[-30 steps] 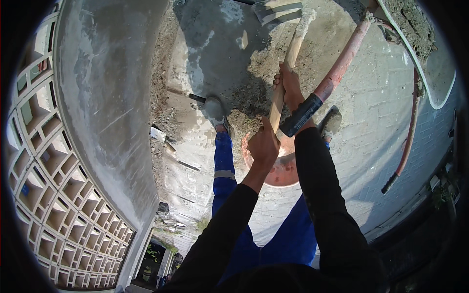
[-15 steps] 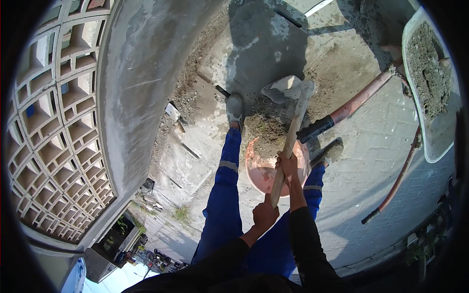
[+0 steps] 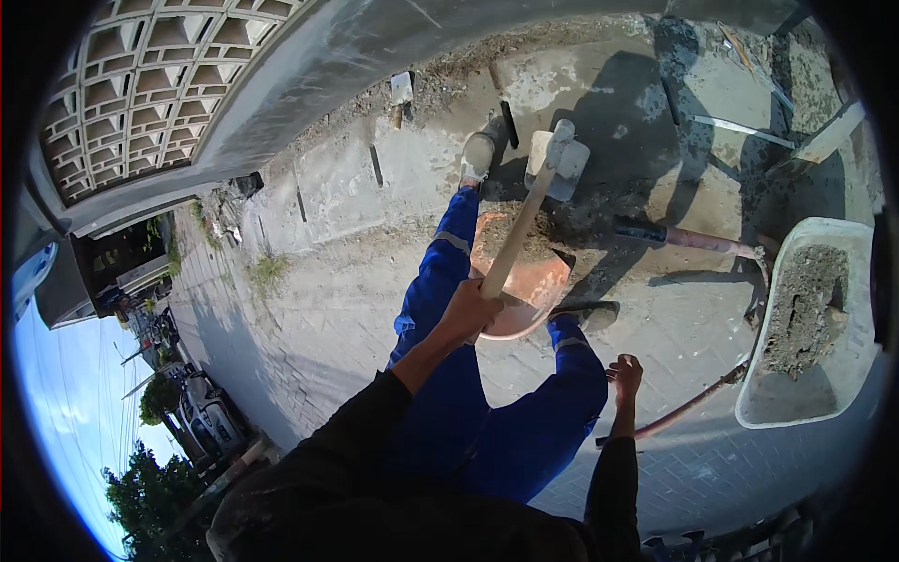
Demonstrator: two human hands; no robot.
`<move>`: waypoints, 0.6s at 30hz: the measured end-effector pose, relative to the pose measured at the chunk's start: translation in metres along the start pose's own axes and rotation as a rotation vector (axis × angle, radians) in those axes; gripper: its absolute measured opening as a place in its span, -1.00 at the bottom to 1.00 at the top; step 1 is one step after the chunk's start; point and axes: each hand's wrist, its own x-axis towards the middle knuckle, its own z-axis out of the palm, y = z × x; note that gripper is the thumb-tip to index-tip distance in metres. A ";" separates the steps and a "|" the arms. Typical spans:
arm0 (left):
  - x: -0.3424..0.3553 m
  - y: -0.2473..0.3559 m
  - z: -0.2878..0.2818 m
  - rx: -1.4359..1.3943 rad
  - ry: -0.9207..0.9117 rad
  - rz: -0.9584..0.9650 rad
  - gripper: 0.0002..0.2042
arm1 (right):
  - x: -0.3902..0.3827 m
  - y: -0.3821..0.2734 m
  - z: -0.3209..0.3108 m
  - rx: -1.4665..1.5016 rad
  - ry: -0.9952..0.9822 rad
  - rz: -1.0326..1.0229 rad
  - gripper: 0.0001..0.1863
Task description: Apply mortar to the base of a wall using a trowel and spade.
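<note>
My left hand [image 3: 473,307] grips the wooden handle [image 3: 513,239] of a hoe, whose pale, mortar-smeared blade [image 3: 564,178] is near my left shoe [image 3: 476,155]. The handle crosses an orange basin [image 3: 515,314] with dark soil [image 3: 536,234] at its far side. My right hand [image 3: 626,375] is off the handle, beside my right leg, its fingers loosely bent with nothing visible in them.
A white wheelbarrow [image 3: 777,393] holding rubble stands at the right, its red tubular handles [image 3: 702,242] with dark grips. Broken concrete pieces [image 3: 815,140] lie beyond it. A small trowel [image 3: 401,89] lies by the concrete wall [image 3: 356,47]; vehicles [image 3: 201,412] stand at the lower left.
My right hand has let go of the handle and moved right. The hoe blade has shifted toward my left shoe. My view has turned, showing more street, sky and wheelbarrow.
</note>
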 end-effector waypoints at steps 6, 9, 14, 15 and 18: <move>-0.054 -0.021 -0.133 -0.487 0.031 -0.143 -0.84 | -0.048 0.090 -0.124 -0.122 0.143 0.134 -0.91; -0.056 -0.052 -0.227 -0.670 0.089 -0.185 -0.85 | -0.069 0.081 -0.103 -0.193 0.158 0.152 -0.92; 0.006 -0.112 -0.408 -0.577 0.224 -0.266 -0.87 | -0.047 0.006 0.077 -0.795 0.217 -0.152 -0.96; 0.020 -0.124 -0.451 -0.547 0.238 -0.269 -0.87 | -0.034 -0.015 0.143 -0.794 0.179 -0.231 -0.96; 0.062 -0.154 -0.567 -0.423 0.279 -0.388 -0.86 | 0.026 -0.090 0.370 -1.255 0.120 -0.548 -0.73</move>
